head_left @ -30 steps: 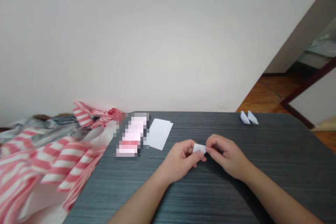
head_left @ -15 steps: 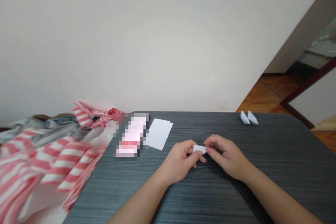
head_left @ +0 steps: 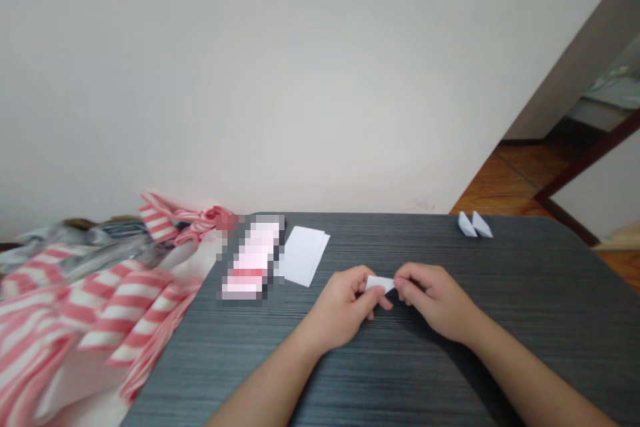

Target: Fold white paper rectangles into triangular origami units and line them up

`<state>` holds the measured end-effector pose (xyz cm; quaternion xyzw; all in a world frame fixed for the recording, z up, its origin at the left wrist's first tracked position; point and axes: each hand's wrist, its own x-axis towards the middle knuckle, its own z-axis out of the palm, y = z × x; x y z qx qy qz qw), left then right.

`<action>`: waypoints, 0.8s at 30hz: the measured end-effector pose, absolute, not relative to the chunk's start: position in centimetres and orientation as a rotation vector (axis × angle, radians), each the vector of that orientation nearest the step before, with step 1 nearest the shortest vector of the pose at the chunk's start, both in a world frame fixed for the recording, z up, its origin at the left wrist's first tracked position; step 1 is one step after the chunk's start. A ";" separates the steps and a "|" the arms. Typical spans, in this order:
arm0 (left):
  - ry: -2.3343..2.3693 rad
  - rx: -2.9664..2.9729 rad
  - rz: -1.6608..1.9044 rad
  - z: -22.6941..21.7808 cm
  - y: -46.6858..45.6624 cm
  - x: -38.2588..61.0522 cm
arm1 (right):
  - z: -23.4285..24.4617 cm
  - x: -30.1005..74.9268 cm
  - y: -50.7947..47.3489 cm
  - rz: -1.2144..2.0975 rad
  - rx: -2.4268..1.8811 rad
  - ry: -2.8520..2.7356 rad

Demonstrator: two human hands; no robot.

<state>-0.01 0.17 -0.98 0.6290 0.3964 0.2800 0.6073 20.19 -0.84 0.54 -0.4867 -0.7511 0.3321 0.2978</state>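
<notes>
Between my hands, above the dark table, is a small folded piece of white paper (head_left: 380,284) that tapers to a point on its right. My left hand (head_left: 347,303) pinches its left part, thumb on top and fingers curled behind. The thumb and forefinger of my right hand (head_left: 433,297) close on the pointed right tip. Two small folded white paper shapes (head_left: 475,224) stand side by side at the table's far right edge. A few flat white paper sheets (head_left: 304,255) lie overlapped to the left of my hands.
Left of the sheets, a pixelated pinkish rectangle with dark edges (head_left: 253,257) lies on the dark wood-grain table (head_left: 400,380). Red-and-white striped cloth (head_left: 115,300) is heaped beyond the table's left side. A pale wall (head_left: 320,80) rises behind the table.
My right hand has shifted slightly right and down, its fingers drawn closer together at the paper's tip. More of the pointed end shows. My left hand has barely moved.
</notes>
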 end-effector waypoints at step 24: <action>0.938 1.420 0.640 -0.6 0.2 0.0 | 0.2 20.5 -0.8 0.956 -1.324 -1.926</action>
